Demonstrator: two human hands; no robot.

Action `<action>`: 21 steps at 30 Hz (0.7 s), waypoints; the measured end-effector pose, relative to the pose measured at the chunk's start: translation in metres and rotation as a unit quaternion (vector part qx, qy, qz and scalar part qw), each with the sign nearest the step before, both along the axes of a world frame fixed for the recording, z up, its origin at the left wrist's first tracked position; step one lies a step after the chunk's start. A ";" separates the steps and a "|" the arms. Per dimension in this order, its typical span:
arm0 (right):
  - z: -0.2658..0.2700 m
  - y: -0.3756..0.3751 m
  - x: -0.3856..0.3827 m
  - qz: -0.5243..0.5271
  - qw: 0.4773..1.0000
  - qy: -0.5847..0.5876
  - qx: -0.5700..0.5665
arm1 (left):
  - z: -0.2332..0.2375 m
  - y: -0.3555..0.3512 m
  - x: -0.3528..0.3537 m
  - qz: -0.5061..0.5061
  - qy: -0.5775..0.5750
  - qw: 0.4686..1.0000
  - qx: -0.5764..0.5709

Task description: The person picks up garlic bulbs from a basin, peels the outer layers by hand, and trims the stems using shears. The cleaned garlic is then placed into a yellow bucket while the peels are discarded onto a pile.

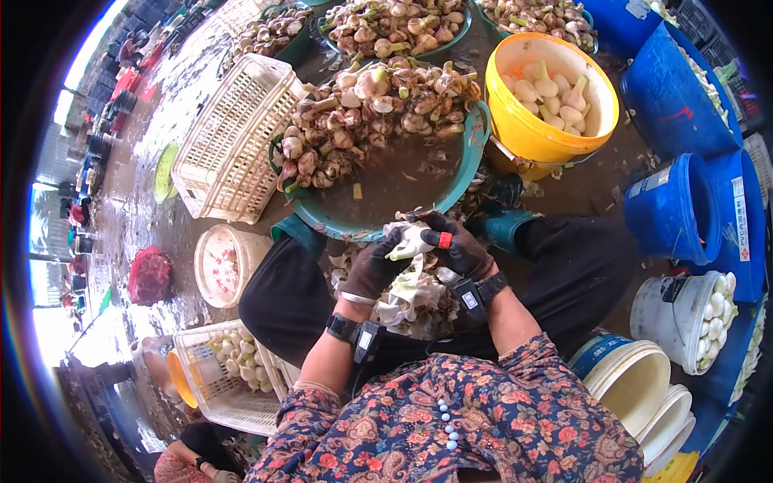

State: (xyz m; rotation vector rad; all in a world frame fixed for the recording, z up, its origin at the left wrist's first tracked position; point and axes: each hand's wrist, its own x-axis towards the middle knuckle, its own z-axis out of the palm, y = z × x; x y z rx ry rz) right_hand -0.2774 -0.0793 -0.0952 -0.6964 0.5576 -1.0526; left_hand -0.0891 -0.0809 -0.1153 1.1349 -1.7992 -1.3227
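Between my hands is a garlic bulb [412,241], white, with loose skin coming off it. My left hand [373,263], in a dark glove, is closed around its left side. On the other side my right hand [463,249], also gloved and with a red band on a finger, grips the same bulb. Peeled skins [415,298] lie in a pile right below my hands. Just beyond them stands a green basin [475,161] with a heap of unpeeled garlic [378,113] at its far side and murky brown contents at the near side.
A yellow bucket [515,137] of peeled bulbs stands at the far right. White crates [233,137] and a white bucket [229,266] are on the left. Blue buckets [668,209] and a white bucket [668,318] of garlic line the right. Another person's arm [205,467] shows at lower left.
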 end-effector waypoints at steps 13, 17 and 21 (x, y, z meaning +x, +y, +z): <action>-0.026 -0.007 0.013 -0.167 0.979 0.011 0.120 | 0.037 -0.004 0.008 0.109 0.113 0.974 0.166; -0.078 -0.014 -0.009 -0.229 0.924 -0.104 0.287 | 0.056 0.007 0.027 -0.061 0.049 0.968 0.238; -0.063 -0.012 -0.009 -0.216 0.935 0.039 0.278 | 0.062 -0.001 0.022 -0.193 -0.175 0.962 0.086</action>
